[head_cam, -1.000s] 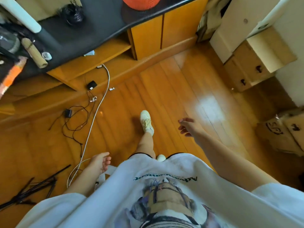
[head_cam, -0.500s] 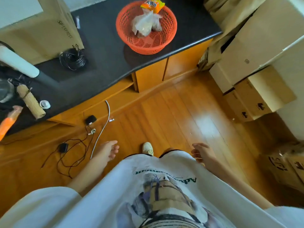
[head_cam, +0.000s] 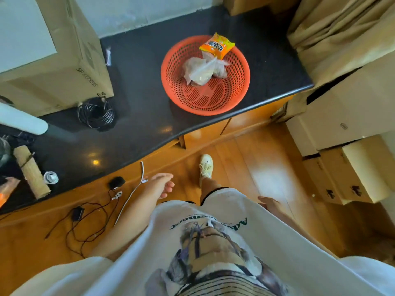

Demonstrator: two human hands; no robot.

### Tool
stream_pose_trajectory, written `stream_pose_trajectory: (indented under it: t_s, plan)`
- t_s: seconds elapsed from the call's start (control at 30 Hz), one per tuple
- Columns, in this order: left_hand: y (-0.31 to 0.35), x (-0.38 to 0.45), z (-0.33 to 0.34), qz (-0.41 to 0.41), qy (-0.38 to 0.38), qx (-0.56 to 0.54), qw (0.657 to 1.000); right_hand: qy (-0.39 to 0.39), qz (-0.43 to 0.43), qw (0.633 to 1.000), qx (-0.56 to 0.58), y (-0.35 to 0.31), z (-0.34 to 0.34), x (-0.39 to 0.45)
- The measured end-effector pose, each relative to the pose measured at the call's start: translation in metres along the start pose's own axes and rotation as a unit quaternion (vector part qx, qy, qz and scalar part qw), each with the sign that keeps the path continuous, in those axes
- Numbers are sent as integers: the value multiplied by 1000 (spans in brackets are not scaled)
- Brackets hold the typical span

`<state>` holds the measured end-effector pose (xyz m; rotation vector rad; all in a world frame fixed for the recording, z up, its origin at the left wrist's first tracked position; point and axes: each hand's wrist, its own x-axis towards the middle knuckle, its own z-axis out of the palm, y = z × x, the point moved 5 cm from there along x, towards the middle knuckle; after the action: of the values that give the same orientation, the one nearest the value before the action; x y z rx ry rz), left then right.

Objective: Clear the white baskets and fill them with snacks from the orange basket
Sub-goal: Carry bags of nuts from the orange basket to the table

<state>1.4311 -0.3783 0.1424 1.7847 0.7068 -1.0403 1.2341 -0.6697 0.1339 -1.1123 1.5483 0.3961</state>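
Observation:
The orange basket [head_cam: 215, 99] stands on the black counter [head_cam: 145, 116], ahead of me. In it lie an orange snack packet [head_cam: 217, 45] on the far rim and clear plastic bags of snacks [head_cam: 203, 71]. My left hand [head_cam: 162, 184] hangs empty below the counter edge, fingers loosely apart. My right hand [head_cam: 268, 202] is low at my side, mostly hidden behind my white shirt; its fingers do not show clearly. No white basket is in view.
A large cardboard box [head_cam: 53, 56] and a coil of black wire [head_cam: 97, 115] sit on the counter's left. A bamboo roll [head_cam: 32, 174] lies further left. Stacked cardboard boxes [head_cam: 352, 146] fill the right. Cables [head_cam: 85, 214] trail over the wooden floor.
I have walked toward the counter; the orange basket has come fully into view and nearer. Both hands have swung with my stride, the right one dropping behind my shirt.

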Motion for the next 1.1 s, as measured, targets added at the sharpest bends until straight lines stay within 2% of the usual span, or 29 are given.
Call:
stream_pose_trajectory:
  t_s: [0.17,0.33,0.5,0.6,0.67,0.7,0.77,0.87,0.97,1.1]
  plan:
    - [50,38,-28,-52,92,-61,993,-10,-20,1000,-6,-131,34,21]
    - [92,63,-41,-113,126,-153,974,-50,-100,992,-56,-248,78,32]
    - [180,89,-24,8,111,-120,986,-90,-160,980,-80,-328,132,57]
    - [235,111,0,114,60,-30,991,-75,-179,970,-145,-357,163,89]
    - [267,130,15,190,28,76,978,-50,-204,960,-187,-370,178,111]
    - [283,142,22,230,25,141,963,-31,-228,951,-206,-376,184,120]
    - [318,166,34,317,37,265,910,6,-299,925,-236,-389,195,133]
    - [364,200,54,409,51,433,802,42,-375,895,-240,-403,210,151]
    - [399,224,73,453,51,574,681,65,-419,878,-223,-410,219,164]
    - [427,243,91,485,18,675,556,79,-464,862,-190,-413,225,175]
